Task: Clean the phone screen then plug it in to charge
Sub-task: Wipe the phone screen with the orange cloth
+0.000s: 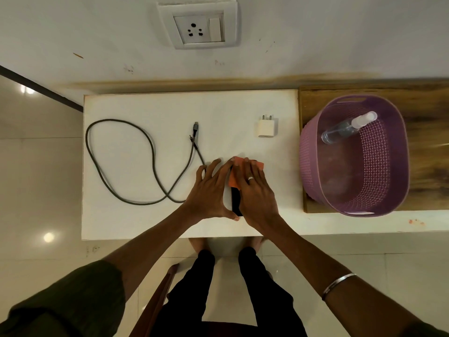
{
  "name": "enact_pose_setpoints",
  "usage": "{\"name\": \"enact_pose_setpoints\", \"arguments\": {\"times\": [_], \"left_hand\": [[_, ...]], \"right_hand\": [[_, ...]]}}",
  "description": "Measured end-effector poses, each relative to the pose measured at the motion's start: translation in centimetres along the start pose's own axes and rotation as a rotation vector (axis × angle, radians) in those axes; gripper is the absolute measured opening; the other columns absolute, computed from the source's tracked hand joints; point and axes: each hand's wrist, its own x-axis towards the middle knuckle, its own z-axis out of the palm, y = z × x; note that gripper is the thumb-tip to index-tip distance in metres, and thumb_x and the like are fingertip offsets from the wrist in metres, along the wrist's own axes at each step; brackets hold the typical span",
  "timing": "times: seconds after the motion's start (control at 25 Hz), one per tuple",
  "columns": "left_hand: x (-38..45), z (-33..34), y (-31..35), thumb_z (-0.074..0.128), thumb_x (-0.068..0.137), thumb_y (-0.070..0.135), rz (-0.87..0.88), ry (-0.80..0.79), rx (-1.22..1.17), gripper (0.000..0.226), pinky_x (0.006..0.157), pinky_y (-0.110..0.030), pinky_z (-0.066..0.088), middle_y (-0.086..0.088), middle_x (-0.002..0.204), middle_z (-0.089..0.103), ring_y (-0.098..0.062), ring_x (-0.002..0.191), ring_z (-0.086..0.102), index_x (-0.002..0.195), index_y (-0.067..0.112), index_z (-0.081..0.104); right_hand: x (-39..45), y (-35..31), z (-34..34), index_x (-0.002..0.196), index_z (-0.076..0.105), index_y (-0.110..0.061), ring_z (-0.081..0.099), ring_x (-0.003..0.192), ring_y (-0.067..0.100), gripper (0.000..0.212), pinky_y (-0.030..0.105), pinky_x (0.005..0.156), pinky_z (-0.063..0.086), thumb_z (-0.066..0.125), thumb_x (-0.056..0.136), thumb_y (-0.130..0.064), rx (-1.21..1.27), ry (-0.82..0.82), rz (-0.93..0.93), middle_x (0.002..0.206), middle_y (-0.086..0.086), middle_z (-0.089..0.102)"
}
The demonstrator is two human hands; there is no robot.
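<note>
A black phone (235, 203) lies flat on the white table (145, 222), mostly hidden under my hands. My left hand (209, 190) holds it by its left edge, fingers spread and thumb at its near corner. My right hand (255, 190) lies flat with straight fingers on an orange cloth (237, 171) and presses it onto the screen. A grey braided cable (121, 156) loops on the table to the left, its plug end (195, 126) pointing away from me. A white charger adapter (267, 127) lies behind my hands. A wall socket (198, 27) with a switch sits above the table.
A purple perforated basket (393, 190) stands on a wooden board (425, 132) at the right, with a clear spray bottle (347, 128) leaning inside it. My legs and a chair edge (158, 300) are below the table's front edge.
</note>
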Motion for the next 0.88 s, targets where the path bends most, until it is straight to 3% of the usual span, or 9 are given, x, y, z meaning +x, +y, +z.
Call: {"name": "enact_pose_setpoints", "arguments": {"times": [0.2, 0.36, 0.6, 0.72, 0.88], "left_hand": [[0.0, -0.2, 0.1, 0.074, 0.042, 0.087, -0.002, 0.017, 0.0, 0.145, 0.12, -0.051, 0.015, -0.009, 0.164, 0.027, -0.034, 0.151, 0.022, 0.155, 0.013, 0.021], [-0.1, -0.3, 0.2, 0.073, 0.042, 0.088, -0.022, -0.006, -0.006, 0.146, 0.12, -0.052, 0.016, -0.009, 0.163, 0.029, -0.034, 0.151, 0.024, 0.155, 0.013, 0.019], [0.0, -0.6, 0.3, 0.071, 0.039, 0.089, -0.036, -0.015, -0.003, 0.151, 0.12, -0.053, 0.017, -0.006, 0.164, 0.024, -0.033, 0.15, 0.024, 0.156, 0.015, 0.012], [-0.1, -0.7, 0.4, 0.074, 0.041, 0.088, -0.045, -0.023, -0.01, 0.15, 0.121, -0.054, 0.016, -0.007, 0.164, 0.025, -0.033, 0.151, 0.022, 0.156, 0.017, 0.011], [-0.1, -0.9, 0.4, 0.071, 0.048, 0.089, -0.041, -0.06, 0.009, 0.143, 0.123, -0.053, 0.013, -0.007, 0.166, 0.022, -0.033, 0.153, 0.018, 0.158, 0.013, 0.021]], "right_hand": [[-0.6, 0.8, -0.1, 0.141, 0.044, 0.0, 0.036, 0.137, 0.04, 0.074, 0.053, 0.112, 0.034, 0.07, 0.084, -0.039, -0.179, -0.059, -0.086, 0.146, 0.02, 0.043], [-1.0, 1.1, -0.7, 0.138, 0.051, -0.004, 0.043, 0.133, 0.039, 0.07, 0.053, 0.11, 0.036, 0.071, 0.082, -0.04, -0.318, -0.033, -0.09, 0.142, 0.017, 0.049], [-1.6, 1.5, -0.9, 0.154, 0.007, -0.007, 0.003, 0.148, 0.037, 0.09, 0.051, 0.119, 0.009, 0.059, 0.091, -0.044, -0.347, -0.165, 0.197, 0.161, 0.015, 0.006], [-1.1, 0.0, -0.2, 0.152, 0.014, -0.001, 0.01, 0.147, 0.038, 0.096, 0.05, 0.12, 0.013, 0.069, 0.084, -0.04, -0.268, -0.153, 0.24, 0.159, 0.02, 0.012], [-0.9, -1.8, 0.7, 0.141, 0.042, 0.003, 0.037, 0.137, 0.039, 0.091, 0.047, 0.114, 0.03, 0.079, 0.073, -0.046, -0.289, -0.145, 0.178, 0.147, 0.024, 0.041]]}}
